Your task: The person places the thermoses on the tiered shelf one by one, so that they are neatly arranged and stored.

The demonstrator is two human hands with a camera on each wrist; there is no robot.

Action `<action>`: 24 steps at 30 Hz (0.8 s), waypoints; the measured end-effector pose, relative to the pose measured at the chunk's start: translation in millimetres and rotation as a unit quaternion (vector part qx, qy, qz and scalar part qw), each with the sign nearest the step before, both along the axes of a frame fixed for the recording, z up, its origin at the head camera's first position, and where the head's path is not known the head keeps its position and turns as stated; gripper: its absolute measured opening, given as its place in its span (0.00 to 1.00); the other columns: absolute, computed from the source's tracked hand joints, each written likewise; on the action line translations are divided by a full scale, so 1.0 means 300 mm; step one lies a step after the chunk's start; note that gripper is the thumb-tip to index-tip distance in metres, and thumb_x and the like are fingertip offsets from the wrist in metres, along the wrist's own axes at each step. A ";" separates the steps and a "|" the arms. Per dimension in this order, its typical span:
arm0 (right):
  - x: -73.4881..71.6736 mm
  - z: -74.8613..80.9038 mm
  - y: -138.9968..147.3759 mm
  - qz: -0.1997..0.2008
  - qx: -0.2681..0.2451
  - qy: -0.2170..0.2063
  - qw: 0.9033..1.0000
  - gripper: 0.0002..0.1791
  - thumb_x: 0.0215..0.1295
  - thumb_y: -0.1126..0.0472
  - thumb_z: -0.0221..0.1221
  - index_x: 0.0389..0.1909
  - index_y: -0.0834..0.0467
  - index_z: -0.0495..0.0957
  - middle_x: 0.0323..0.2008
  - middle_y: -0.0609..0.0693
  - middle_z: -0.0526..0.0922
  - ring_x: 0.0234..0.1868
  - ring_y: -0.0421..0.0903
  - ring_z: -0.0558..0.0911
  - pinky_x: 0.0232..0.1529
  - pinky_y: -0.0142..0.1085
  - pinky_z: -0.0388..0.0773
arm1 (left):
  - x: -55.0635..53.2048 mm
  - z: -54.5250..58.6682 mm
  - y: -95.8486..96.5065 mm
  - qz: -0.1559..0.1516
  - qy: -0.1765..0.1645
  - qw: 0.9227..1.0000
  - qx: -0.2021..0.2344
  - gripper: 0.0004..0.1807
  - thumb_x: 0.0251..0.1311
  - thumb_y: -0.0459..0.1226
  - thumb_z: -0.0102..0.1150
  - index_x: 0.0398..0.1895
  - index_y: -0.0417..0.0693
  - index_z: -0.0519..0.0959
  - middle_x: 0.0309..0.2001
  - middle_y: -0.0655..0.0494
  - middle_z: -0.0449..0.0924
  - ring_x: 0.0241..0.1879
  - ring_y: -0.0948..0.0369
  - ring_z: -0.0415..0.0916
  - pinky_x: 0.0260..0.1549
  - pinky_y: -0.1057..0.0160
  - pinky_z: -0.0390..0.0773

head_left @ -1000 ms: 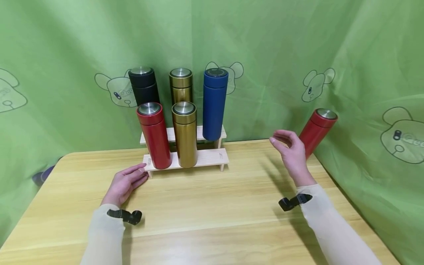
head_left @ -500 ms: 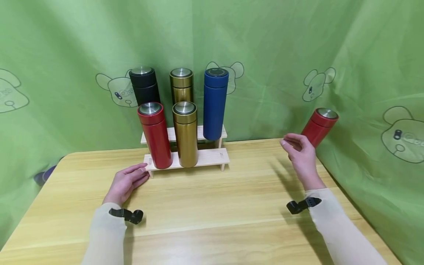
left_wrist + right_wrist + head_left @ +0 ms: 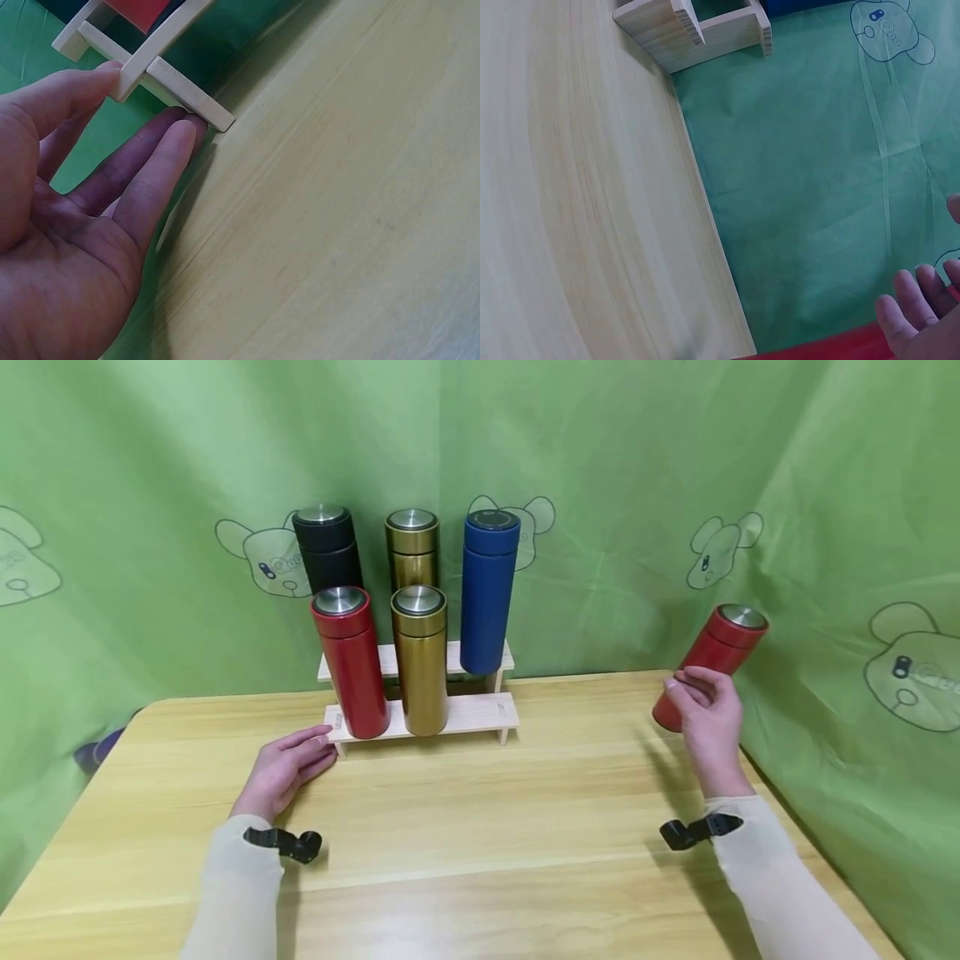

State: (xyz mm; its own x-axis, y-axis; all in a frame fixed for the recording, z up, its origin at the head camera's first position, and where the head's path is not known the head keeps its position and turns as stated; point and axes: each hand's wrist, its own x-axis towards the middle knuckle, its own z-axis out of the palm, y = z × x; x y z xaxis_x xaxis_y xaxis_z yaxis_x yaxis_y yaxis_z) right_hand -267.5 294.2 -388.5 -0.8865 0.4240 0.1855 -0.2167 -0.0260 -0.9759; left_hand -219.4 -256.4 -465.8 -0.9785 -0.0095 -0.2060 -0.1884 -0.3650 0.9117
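My left hand [image 3: 281, 772] reaches to the left end of the light wooden two-step rack [image 3: 480, 714], fingertips touching its lower shelf and leg. In the left wrist view, the fingers [image 3: 154, 176] lie mostly straight by that leg. At the far right, my right hand [image 3: 708, 718] is in front of a red thermos [image 3: 720, 647] with a steel-topped lid, covering part of its body. The right wrist view shows relaxed, spread fingers [image 3: 911, 304] over the red surface. Whether they touch it I cannot tell. On the lower shelf are another red thermos [image 3: 352, 672] and a gold thermos [image 3: 422, 681].
The upper shelf bears a black thermos [image 3: 327, 552], a second gold thermos [image 3: 412, 547] and a blue thermos [image 3: 489, 593]. Green cloth [image 3: 600, 485] hangs behind and right of the wooden table [image 3: 480, 843]. Something purple [image 3: 101, 747] shows beyond the table's left edge.
My right hand has moved to the right, from beside the far-right red thermos to in front of it. The left hand and the rack stay where they were.
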 end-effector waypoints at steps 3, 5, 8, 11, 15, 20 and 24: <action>0.000 0.000 0.006 -0.016 -0.012 -0.005 1.000 0.23 0.61 0.68 0.67 0.55 0.61 0.71 0.50 0.52 0.77 0.49 0.42 0.78 0.46 0.21 0.78 | 0.000 -0.001 -0.005 0.003 -0.001 1.000 0.003 0.11 0.67 0.26 0.57 0.49 0.42 0.84 0.47 0.51 0.81 0.50 0.51 0.80 0.58 0.54 0.76; 0.002 -0.003 0.012 -0.034 -0.016 -0.011 0.999 0.23 0.61 0.67 0.68 0.55 0.60 0.70 0.50 0.52 0.76 0.49 0.42 0.77 0.46 0.20 0.78 | 0.000 -0.001 -0.005 -0.002 0.001 1.000 0.004 0.12 0.67 0.27 0.57 0.51 0.40 0.83 0.47 0.51 0.81 0.51 0.51 0.80 0.58 0.53 0.76; 0.006 -0.007 0.025 -0.064 -0.011 -0.026 0.998 0.24 0.60 0.64 0.69 0.55 0.58 0.70 0.51 0.51 0.75 0.50 0.42 0.76 0.47 0.22 0.77 | 0.000 -0.001 -0.004 -0.006 0.002 1.000 0.002 0.15 0.67 0.27 0.58 0.55 0.37 0.80 0.47 0.51 0.81 0.52 0.50 0.79 0.59 0.53 0.75; 0.008 -0.009 0.037 -0.091 0.004 -0.044 0.995 0.26 0.59 0.61 0.70 0.56 0.55 0.70 0.53 0.50 0.73 0.52 0.43 0.74 0.55 0.27 0.74 | 0.001 0.003 -0.001 -0.007 0.004 1.000 -0.001 0.17 0.67 0.28 0.58 0.58 0.35 0.77 0.47 0.51 0.81 0.53 0.49 0.78 0.59 0.53 0.75; 0.006 -0.010 0.050 -0.120 0.055 -0.072 0.989 0.29 0.61 0.58 0.69 0.60 0.53 0.68 0.57 0.47 0.69 0.60 0.47 0.70 0.65 0.34 0.68 | 0.003 0.009 0.000 -0.001 0.002 1.000 -0.001 0.18 0.66 0.28 0.59 0.59 0.34 0.77 0.46 0.50 0.82 0.53 0.49 0.78 0.59 0.53 0.75; -0.002 -0.023 0.069 -0.134 0.107 -0.102 0.980 0.35 0.62 0.52 0.67 0.67 0.52 0.62 0.63 0.46 0.62 0.66 0.49 0.63 0.67 0.35 0.63 | 0.005 0.008 0.002 0.001 0.001 1.000 -0.001 0.18 0.67 0.27 0.58 0.59 0.33 0.76 0.46 0.50 0.82 0.52 0.50 0.79 0.59 0.53 0.75; -0.014 -0.038 0.082 -0.128 0.112 -0.115 0.979 0.41 0.61 0.49 0.68 0.71 0.51 0.57 0.69 0.49 0.58 0.69 0.47 0.60 0.70 0.35 0.59 | 0.004 0.005 0.004 0.002 0.002 1.000 -0.001 0.18 0.67 0.27 0.58 0.59 0.32 0.76 0.46 0.49 0.82 0.51 0.51 0.80 0.59 0.52 0.75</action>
State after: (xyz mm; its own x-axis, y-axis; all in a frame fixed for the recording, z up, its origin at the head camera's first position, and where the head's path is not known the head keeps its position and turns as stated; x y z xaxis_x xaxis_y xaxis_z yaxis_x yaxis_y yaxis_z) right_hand -271.6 318.9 -399.8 -0.7859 0.6090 0.1071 0.0385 0.2210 -0.9745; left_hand -218.1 -255.3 -464.2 -0.9794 -0.0129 -0.2017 -0.1833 -0.3639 0.9132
